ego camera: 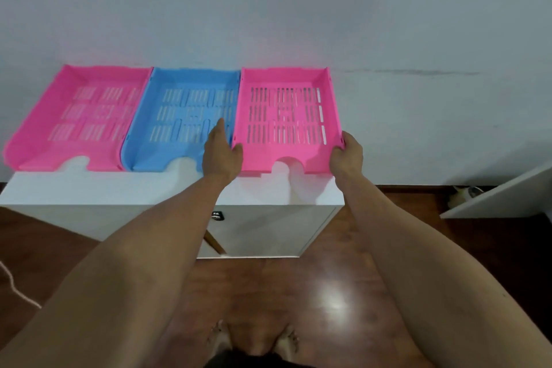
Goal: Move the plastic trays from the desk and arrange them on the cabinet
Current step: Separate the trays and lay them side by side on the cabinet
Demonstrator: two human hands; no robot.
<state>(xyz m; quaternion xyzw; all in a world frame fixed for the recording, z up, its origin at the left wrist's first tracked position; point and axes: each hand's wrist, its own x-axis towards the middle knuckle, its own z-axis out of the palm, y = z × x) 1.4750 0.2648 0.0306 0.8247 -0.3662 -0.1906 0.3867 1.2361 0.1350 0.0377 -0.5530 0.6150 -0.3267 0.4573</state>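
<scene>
Three slotted plastic trays sit side by side on top of the white cabinet (119, 188), against the wall. A pink tray (74, 116) is on the left, a blue tray (179, 116) in the middle, and a second pink tray (286, 119) on the right. My left hand (222, 155) grips the right pink tray's front left corner, fingers reaching over the blue tray's edge. My right hand (348, 155) grips its front right corner. This tray's right side reaches the cabinet's right edge.
A pale wall rises directly behind the cabinet. Dark glossy wooden floor lies below. A white board or desk edge (495, 197) juts in at the right. A white cord (15, 287) lies on the floor at left. A small lock (217, 215) shows on the cabinet front.
</scene>
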